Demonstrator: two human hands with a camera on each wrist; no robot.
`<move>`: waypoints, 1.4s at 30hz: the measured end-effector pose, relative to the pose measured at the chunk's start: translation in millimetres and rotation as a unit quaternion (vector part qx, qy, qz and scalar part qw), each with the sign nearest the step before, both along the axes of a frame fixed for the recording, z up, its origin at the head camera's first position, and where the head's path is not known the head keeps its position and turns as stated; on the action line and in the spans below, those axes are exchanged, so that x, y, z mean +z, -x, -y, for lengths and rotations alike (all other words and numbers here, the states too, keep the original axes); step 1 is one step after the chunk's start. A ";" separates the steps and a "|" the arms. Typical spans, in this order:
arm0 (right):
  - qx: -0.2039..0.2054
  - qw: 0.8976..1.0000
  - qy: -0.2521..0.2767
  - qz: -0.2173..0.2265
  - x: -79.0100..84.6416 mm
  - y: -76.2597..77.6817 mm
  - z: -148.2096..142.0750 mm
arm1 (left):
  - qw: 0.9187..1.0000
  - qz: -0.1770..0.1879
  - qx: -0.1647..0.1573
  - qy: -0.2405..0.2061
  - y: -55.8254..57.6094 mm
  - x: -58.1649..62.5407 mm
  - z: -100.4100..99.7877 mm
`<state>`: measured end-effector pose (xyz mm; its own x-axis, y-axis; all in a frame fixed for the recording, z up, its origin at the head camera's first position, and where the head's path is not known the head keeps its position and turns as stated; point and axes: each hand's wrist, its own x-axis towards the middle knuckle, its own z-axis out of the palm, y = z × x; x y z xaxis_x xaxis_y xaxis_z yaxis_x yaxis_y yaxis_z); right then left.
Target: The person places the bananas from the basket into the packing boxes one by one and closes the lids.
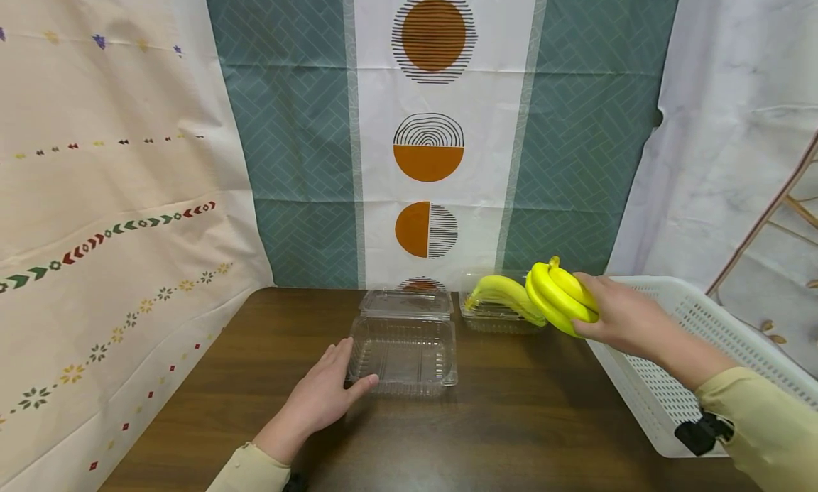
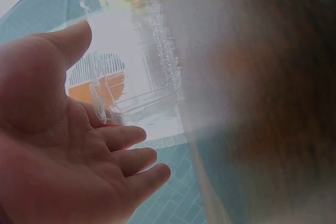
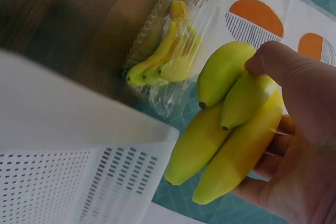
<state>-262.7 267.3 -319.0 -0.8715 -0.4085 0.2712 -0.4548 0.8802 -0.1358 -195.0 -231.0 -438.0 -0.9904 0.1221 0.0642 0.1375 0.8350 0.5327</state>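
My right hand grips a bunch of yellow bananas, raised off the table beside the white basket. In the right wrist view the thumb lies across the bunch and the fingers curl behind it. Spread and relaxed, my left hand is at the left side of a transparent plastic clamshell box, whose lid is folded back. Whether its fingers touch the box, I cannot tell. In the left wrist view the palm and fingers show beside the box wall. A second transparent box holds another banana bunch.
A white perforated plastic basket stands at the right. The brown wooden table meets a patterned curtain at the back. Cream cloth hangs at the left.
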 end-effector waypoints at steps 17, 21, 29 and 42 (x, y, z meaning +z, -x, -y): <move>0.049 0.999 0.015 -0.017 -5.6 -1.4 32.4 | 1.000 0.000 0.003 -0.003 -1.6 0.5 -0.2; 0.054 0.998 0.016 -0.018 -5.9 -1.7 40.2 | 1.000 0.000 0.001 -0.003 -2.2 1.1 -0.6; 0.063 0.998 0.015 -0.017 -6.1 -1.0 56.6 | 1.000 -0.003 0.002 -0.001 -2.8 1.0 -0.2; 0.072 0.997 0.024 -0.004 -8.4 -3.4 82.7 | 1.000 -0.007 0.004 -0.005 -3.2 0.9 -1.1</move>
